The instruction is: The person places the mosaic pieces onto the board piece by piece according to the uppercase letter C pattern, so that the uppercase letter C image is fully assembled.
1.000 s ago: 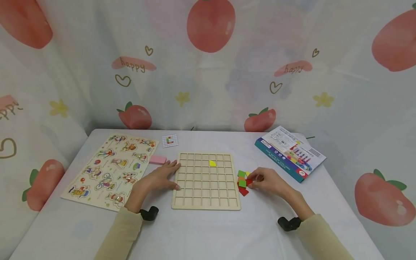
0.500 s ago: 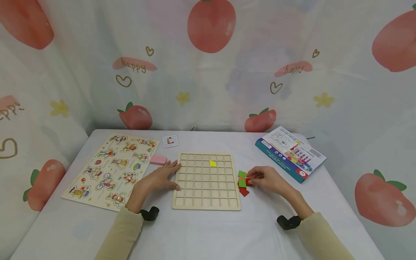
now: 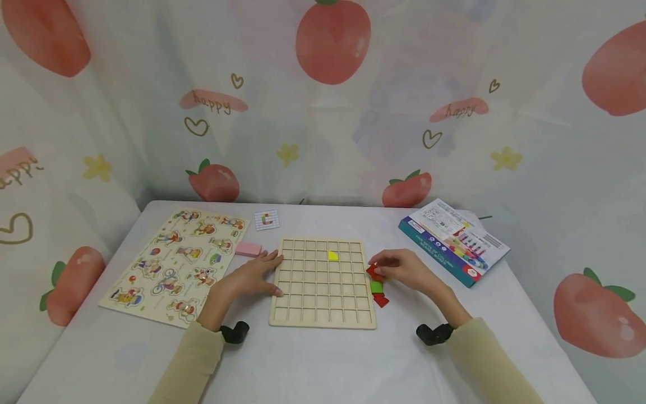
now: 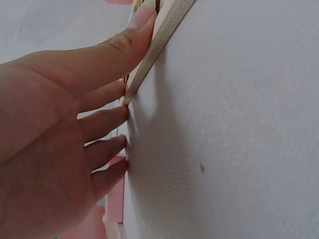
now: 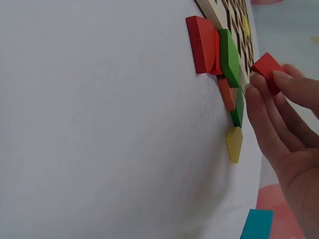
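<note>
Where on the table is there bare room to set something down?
On the near side of the grid board, between the two sleeves; beyond the board, between the pattern card and the box. Crowded: right of the board, with loose tiles and the right hand; left, with the left hand, pink block and puzzle board.

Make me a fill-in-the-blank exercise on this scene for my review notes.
1. The pinched piece in the right hand is coloured ____.
2. The lone piece set in the grid board is coloured ____.
3. The left hand rests at the ____ side of the grid board.
4. The small block beside the picture puzzle is coloured ____.

Missing words: red; yellow; left; pink.
</note>
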### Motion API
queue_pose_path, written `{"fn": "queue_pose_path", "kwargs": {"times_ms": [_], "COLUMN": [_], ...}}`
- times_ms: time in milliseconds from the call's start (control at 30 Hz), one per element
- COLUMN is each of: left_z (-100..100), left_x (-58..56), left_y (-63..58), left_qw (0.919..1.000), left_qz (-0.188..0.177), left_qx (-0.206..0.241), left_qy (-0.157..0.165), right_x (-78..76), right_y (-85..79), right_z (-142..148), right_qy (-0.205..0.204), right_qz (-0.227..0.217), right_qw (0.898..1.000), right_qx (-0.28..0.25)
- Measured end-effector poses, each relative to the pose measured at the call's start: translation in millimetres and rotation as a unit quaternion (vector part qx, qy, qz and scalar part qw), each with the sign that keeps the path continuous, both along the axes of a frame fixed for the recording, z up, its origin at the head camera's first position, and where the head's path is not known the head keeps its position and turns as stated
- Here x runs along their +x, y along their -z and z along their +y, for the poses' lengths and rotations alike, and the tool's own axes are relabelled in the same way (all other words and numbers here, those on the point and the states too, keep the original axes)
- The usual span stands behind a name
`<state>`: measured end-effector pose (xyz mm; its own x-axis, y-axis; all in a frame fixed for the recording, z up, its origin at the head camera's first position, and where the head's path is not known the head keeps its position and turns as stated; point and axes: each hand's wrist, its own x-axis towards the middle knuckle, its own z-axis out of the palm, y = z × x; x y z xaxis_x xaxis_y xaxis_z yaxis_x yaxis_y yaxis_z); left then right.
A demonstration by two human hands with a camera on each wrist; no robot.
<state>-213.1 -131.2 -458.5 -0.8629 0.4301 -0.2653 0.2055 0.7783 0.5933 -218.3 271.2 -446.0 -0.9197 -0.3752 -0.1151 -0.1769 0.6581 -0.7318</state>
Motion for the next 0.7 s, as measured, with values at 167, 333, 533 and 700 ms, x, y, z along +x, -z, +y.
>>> {"fn": "queue_pose_path", "kwargs": {"times_ms": [167,333,533,700], "left_z": [0.2,0.3,-0.1,0.7], "left_x": [0.2,-0.4,-0.4,0.2], "left_y": [0.8,0.3,1.1,1.4], "left_qw": [1.0,0.9999,1.0,1.0], "left_qz": [0.0,0.005,0.003,0.0], "left_qx": [-0.004,-0.009,-0.004,0.004], "left_qy": [-0.001,0.001,-0.001,-0.005], "right_x": [-9.4,-18.7,-28.7,-35.0], "right_y": [3.3,5.3,5.9,4.5], "right_z": [-13.2,-24.8,-40.4,-54.6], "right_qy": [0.011,0.023,0.03,0.029], "right_qz": [-0.002,-0.03,-0.036,-0.026], "right_qw": [1.0,0.999,0.999,0.999], "right_qx": [0.004,-0.023,-0.023,-0.015]}}
